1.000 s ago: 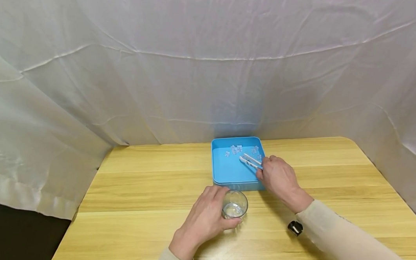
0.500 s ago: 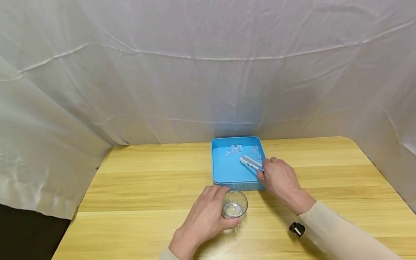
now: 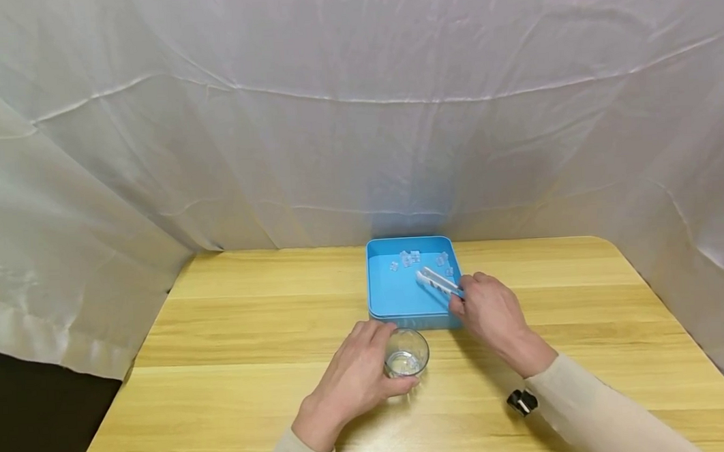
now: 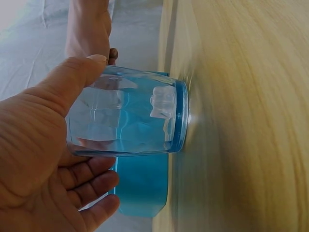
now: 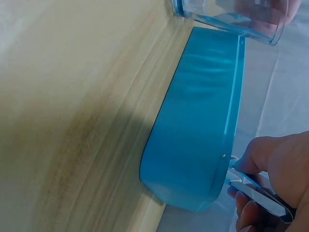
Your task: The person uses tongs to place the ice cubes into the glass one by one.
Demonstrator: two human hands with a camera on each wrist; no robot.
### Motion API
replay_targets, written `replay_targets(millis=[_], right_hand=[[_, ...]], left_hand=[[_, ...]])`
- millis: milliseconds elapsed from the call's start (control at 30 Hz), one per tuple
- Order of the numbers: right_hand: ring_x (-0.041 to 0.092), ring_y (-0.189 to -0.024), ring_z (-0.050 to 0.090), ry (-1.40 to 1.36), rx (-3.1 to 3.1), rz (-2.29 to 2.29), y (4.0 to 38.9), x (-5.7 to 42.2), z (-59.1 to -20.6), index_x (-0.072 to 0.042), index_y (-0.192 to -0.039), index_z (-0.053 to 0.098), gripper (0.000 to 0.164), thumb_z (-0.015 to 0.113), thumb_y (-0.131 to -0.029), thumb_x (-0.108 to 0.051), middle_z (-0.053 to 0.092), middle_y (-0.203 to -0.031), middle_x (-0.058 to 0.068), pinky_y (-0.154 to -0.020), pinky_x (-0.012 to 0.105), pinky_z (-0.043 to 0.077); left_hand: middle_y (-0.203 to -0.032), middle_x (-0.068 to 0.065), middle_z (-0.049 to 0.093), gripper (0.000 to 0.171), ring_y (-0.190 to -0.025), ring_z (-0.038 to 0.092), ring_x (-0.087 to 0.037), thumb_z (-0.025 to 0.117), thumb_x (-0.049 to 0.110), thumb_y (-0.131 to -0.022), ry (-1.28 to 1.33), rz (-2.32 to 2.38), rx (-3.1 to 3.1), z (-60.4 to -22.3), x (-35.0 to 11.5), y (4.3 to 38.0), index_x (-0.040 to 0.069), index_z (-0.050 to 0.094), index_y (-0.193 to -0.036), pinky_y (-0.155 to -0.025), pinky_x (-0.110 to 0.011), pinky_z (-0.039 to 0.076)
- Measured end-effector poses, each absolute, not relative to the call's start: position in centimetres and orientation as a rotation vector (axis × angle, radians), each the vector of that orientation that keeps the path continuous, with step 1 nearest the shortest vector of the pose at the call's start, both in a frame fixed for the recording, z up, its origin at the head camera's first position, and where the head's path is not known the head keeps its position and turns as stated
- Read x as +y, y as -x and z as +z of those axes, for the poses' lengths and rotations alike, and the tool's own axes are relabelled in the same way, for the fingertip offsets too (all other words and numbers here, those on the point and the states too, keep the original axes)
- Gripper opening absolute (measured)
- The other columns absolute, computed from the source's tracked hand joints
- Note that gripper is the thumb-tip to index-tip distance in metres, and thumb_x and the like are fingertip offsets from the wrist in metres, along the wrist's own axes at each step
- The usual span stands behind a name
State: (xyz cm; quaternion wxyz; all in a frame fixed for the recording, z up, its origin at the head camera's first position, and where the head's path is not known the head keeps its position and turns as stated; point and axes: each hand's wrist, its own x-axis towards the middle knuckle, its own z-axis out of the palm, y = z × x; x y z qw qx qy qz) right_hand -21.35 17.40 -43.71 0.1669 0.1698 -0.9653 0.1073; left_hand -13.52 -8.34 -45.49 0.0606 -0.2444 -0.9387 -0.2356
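Observation:
A clear drinking glass [image 3: 407, 353] stands upright on the table, with a small clear cube [image 4: 163, 102] at its bottom. My left hand [image 3: 354, 373] holds the glass from the left, thumb on the near side and fingers on the far side. Between thumb and fingers, my right hand [image 3: 489, 311] grips a pair of white and blue tongs [image 3: 440, 283]. The tips of the tongs reach down into a shallow blue box [image 3: 396, 296], where several clear cubes [image 3: 410, 257] lie at the back and right. In the right wrist view the box wall hides those tips.
The box stands near the back edge of the wooden table [image 3: 250, 327], just beyond the glass. A pale grey curtain [image 3: 333, 152] hangs behind and along both sides. Black straps [image 3: 522, 402] show under the wrists.
The arms of the tongs have drawn closer together than a second ago. My right hand has shifted slightly right. The left hand stays on the glass.

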Motion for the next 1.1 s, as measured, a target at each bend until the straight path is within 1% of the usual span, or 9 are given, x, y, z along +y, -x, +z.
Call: replay_targets(millis=[133,267,467,633,900,1100], right_hand=[[0.018,-0.059,0.038,-0.497,-2.731,0.333,21.0,17.4,-43.5,-0.007,-0.073,0.056,0.020,0.066,-0.090,-0.009,0.042,-0.065,0.003,-0.051,0.027,0.033],[0.017,-0.058,0.039,-0.501,-2.720,0.364,20.5,17.4,-43.3,-0.006,-0.076,0.059,0.017,0.067,-0.089,-0.008,0.044,-0.066,0.003,-0.050,0.026,0.033],[0.015,-0.059,0.040,-0.491,-2.690,0.419,19.5,17.3,-42.9,-0.001,-0.084,0.067,0.011,0.070,-0.090,-0.009,0.049,-0.068,0.003,-0.050,0.026,0.035],[0.014,-0.060,0.041,-0.472,-2.675,0.469,18.4,17.5,-42.5,0.000,-0.091,0.072,0.011,0.073,-0.089,-0.010,0.055,-0.071,0.003,-0.051,0.026,0.037],[0.013,-0.064,0.043,-0.472,-2.690,0.560,16.5,17.8,-41.4,-0.004,-0.095,0.075,0.009,0.073,-0.090,-0.012,0.062,-0.078,0.003,-0.054,0.027,0.038],[0.006,-0.065,0.042,-0.542,-2.635,0.598,14.6,18.2,-41.0,-0.011,-0.092,0.075,0.004,0.076,-0.088,-0.011,0.059,-0.078,-0.005,-0.054,0.022,0.038]], left_hand=[[-0.133,-0.003,0.063,0.080,-0.120,0.058,-0.020,0.086,0.055,-0.082,0.742,-0.707,-2.830,-45.5,-8.5,13.6,0.007,0.059,-0.140,-0.104,-0.039,0.054],[-0.133,-0.003,0.063,0.080,-0.120,0.058,-0.020,0.087,0.055,-0.081,0.738,-0.714,-2.835,-45.5,-8.4,13.7,0.007,0.059,-0.140,-0.104,-0.038,0.054],[-0.133,-0.003,0.063,0.081,-0.121,0.057,-0.020,0.086,0.055,-0.081,0.731,-0.712,-2.854,-45.4,-8.4,13.7,0.008,0.059,-0.141,-0.105,-0.038,0.053],[-0.134,-0.003,0.063,0.081,-0.123,0.057,-0.020,0.086,0.057,-0.082,0.728,-0.712,-2.870,-45.3,-8.4,13.7,0.008,0.058,-0.141,-0.106,-0.037,0.052],[-0.137,-0.003,0.062,0.082,-0.124,0.056,-0.020,0.087,0.056,-0.081,0.720,-0.727,-2.869,-45.3,-8.4,13.8,0.008,0.059,-0.142,-0.107,-0.038,0.052],[-0.134,-0.003,0.063,0.081,-0.121,0.057,-0.020,0.088,0.055,-0.080,0.725,-0.706,-2.850,-45.2,-8.4,14.0,0.007,0.060,-0.140,-0.105,-0.038,0.053]])
